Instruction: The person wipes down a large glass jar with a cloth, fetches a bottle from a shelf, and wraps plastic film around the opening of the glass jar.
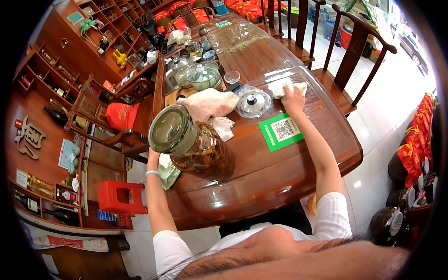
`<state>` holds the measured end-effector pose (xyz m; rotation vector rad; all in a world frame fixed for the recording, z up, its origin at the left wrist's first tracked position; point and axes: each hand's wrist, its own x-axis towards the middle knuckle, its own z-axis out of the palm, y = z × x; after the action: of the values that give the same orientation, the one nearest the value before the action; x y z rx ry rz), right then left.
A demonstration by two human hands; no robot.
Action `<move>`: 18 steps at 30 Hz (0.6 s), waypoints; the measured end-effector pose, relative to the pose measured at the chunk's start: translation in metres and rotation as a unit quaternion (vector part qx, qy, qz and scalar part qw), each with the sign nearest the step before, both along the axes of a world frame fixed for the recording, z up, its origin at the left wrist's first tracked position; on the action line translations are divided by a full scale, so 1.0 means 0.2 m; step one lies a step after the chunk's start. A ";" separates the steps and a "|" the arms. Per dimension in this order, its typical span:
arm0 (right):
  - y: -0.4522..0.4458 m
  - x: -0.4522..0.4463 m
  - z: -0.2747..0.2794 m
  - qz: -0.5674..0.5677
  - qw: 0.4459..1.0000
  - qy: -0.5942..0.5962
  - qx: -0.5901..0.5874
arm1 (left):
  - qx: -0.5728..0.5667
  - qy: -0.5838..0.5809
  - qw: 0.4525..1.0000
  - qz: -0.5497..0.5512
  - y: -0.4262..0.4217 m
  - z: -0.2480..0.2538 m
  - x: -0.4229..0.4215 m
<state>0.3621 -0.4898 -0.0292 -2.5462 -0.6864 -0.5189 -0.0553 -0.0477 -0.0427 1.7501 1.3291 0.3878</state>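
- Right hand (294, 99), fingers partly curled, grips the cloth (280, 90) against the table (261, 177), seemingly for even pressure, far of the card (284, 132).
- Left hand (153, 156): grip hidden by the jar (196, 147); cannot tell.

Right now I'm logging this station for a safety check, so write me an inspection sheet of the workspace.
Surface: glossy brown table, showing light reflections.
Job's things: white cloth under the right hand; large glass jar beside the left hand.
Clutter: pink cloth, crumpled tissue, green QR-code card, glass bowl.
Hands: right on the white cloth; left partly hidden behind the jar, grip unclear.
Cables: nothing seen.
Surroundings: wooden chairs to the right, red stool to the left.
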 end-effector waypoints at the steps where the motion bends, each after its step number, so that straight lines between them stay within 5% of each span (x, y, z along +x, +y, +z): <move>1: -0.02 -0.03 -0.02 0.040 0.999 -0.016 0.007 | 0.005 0.005 1.000 0.000 0.00 0.01 0.00; 7: -0.40 -0.44 0.00 0.240 0.971 -0.017 0.015 | 0.015 0.018 1.000 0.000 0.01 -0.01 -0.02; 18: 0.19 0.58 -0.08 -0.014 0.999 -0.039 -0.005 | 0.029 0.058 0.998 0.007 -0.02 0.00 -0.03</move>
<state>0.4786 -0.4523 -0.0461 -2.5591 -0.6843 -0.6288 -0.0622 -0.0514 -0.0430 1.8350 1.4262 0.3393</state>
